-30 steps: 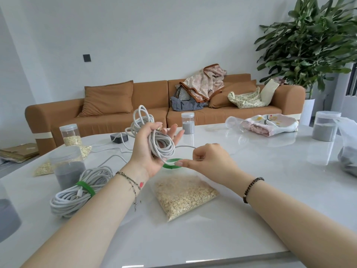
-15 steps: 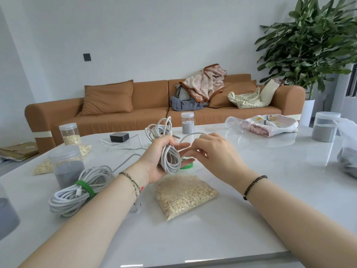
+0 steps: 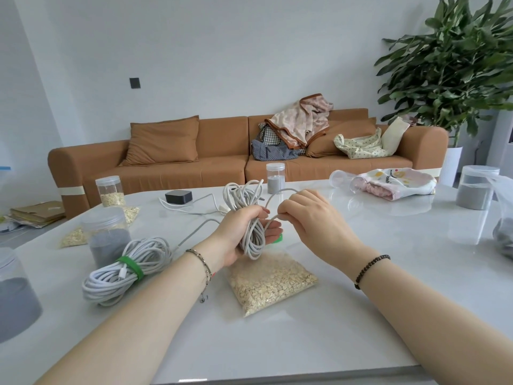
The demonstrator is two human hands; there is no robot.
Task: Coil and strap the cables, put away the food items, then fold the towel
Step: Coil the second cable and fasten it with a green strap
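Lifted off the strap (image 3: 278, 239), the right hand (image 3: 311, 218) is closed on a loose strand (image 3: 277, 192) at the coil (image 3: 252, 244), which is gripped by the left hand (image 3: 238, 232) over the oats (image 3: 270, 282). Loops may be spilled if that grip is slackened.

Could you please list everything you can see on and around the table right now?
table: one, white, foreground.
strapped cable coil: one, grey with green strap, table left.
loose cable coil: one, grey, held above table centre.
spare strap: one, green, beneath the left fingers.
oat bags: two, clear, centre and left.
oat jar: one, clear, far left.
grey-filled jars: four, clear, scattered around table.
black box: one, far centre-left.
patterned towel: one, pinkish-white, far right.
sofa: one, brown, behind table.
potted plant: one, green, right corner.
left hand: grips the loose cable coil.
right hand: pinches its free strand.
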